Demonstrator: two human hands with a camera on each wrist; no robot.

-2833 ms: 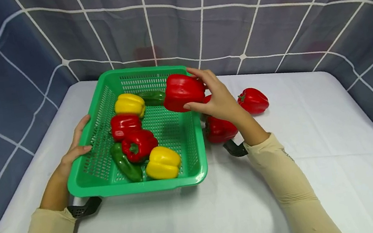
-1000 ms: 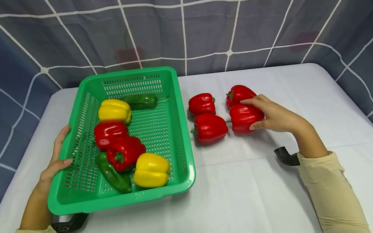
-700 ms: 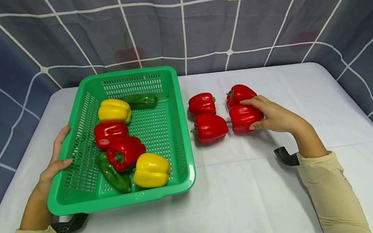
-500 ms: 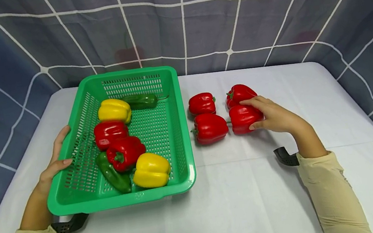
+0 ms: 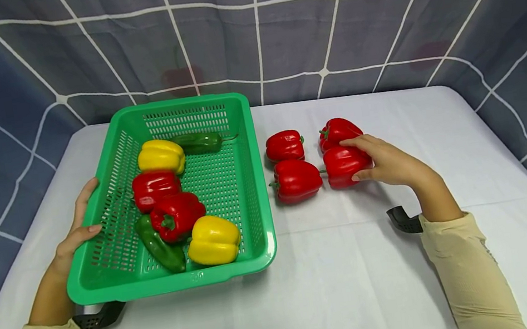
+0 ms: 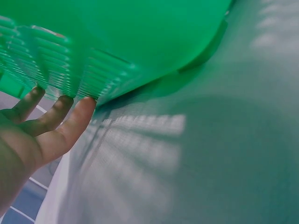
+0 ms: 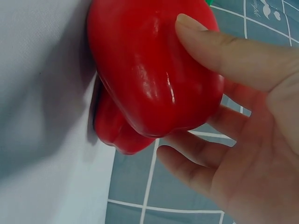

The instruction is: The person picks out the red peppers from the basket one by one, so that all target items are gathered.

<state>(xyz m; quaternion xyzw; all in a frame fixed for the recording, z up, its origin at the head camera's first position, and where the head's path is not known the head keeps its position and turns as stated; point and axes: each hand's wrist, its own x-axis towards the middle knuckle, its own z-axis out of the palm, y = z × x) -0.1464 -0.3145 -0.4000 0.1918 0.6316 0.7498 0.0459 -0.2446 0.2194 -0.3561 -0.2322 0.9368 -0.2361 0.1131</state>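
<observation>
A green plastic basket (image 5: 265, 203) sits on the left, its left side held by my left hand (image 5: 72, 242), thumb over the rim. In the left wrist view, fingertips (image 6: 85, 109) touch its slotted outer wall. Inside lie two red bell peppers (image 5: 178, 216), two yellow bell peppers (image 5: 214, 240) and two long green peppers (image 5: 198, 143). Right of the basket, my right hand (image 5: 392, 164) grips a red bell pepper (image 5: 344, 166) between thumb and fingers, low at the tabletop. The right wrist view shows this red bell pepper (image 7: 154, 70) close up, another behind it.
Three more red bell peppers lie beside the held one: one behind it (image 5: 339, 132), one to its left (image 5: 297, 181) and one at back left (image 5: 285, 146). A white cloth (image 5: 341, 288) covers the table. A grey checked curtain (image 5: 295, 30) borders the back and sides.
Since 2.8 s ago my right hand has moved a red bell pepper from over the basket rightward and down to the table. Over the last second almost nothing has moved; the left hand stays on the basket.
</observation>
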